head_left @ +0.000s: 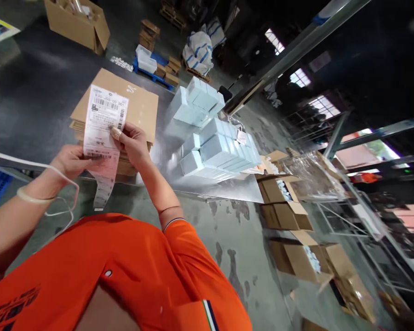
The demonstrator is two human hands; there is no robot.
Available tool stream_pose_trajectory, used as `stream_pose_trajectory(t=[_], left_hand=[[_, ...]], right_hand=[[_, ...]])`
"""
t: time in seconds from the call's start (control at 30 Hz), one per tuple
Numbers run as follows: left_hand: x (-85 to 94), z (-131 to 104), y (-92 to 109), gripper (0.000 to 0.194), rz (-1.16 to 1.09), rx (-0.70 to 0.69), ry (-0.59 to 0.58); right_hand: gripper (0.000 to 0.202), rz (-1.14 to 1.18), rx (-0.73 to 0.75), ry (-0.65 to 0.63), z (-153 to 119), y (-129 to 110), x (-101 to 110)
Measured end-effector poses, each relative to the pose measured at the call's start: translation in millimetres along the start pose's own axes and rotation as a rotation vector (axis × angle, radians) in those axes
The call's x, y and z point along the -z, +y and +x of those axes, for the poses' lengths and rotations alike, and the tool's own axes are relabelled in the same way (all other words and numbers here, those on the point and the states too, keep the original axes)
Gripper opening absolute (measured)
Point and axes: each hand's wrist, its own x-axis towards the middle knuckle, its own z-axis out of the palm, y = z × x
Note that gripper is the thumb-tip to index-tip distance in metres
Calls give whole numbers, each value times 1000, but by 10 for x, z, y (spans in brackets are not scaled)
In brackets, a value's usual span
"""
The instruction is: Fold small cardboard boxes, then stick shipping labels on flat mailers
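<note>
A long strip of printed shipping labels (105, 115) hangs between my two hands, its lower end dangling past the table edge. My left hand (71, 161) pinches the strip's left side about halfway down. On the other side, my right hand (134, 142) has thumb and fingers closed on its right edge. Behind the labels lies a stack of flat brown cardboard (141, 108), partly covered by the strip and my right hand. Barcodes and small text show on the labels.
Pale blue boxes (217, 147) stand in stacks on the dark metal table (37, 92), right of the cardboard. An open carton (76, 27) sits at the table's far left. A white cable (27, 161) crosses by my left wrist. Open cartons (283, 216) line the floor at right.
</note>
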Motion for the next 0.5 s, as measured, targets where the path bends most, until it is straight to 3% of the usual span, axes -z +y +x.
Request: stream_pose_trajectory(t=[0.13,0.27,0.4,0.5], left_hand=[[-72,-12,118,59,75,-123,12],[-73,-31,242,45,223,-227,-2],[-8,-80,294,44,404,-314,-118],[47,-79,317,50,547,-364,-233]], right_hand=[[25,-123,47,55,38,12,99],[51,-429,337,220,-167,20,165],[24,-682,476,-22,-396,80,167],[18,-601,434,-91,-446,163,145]])
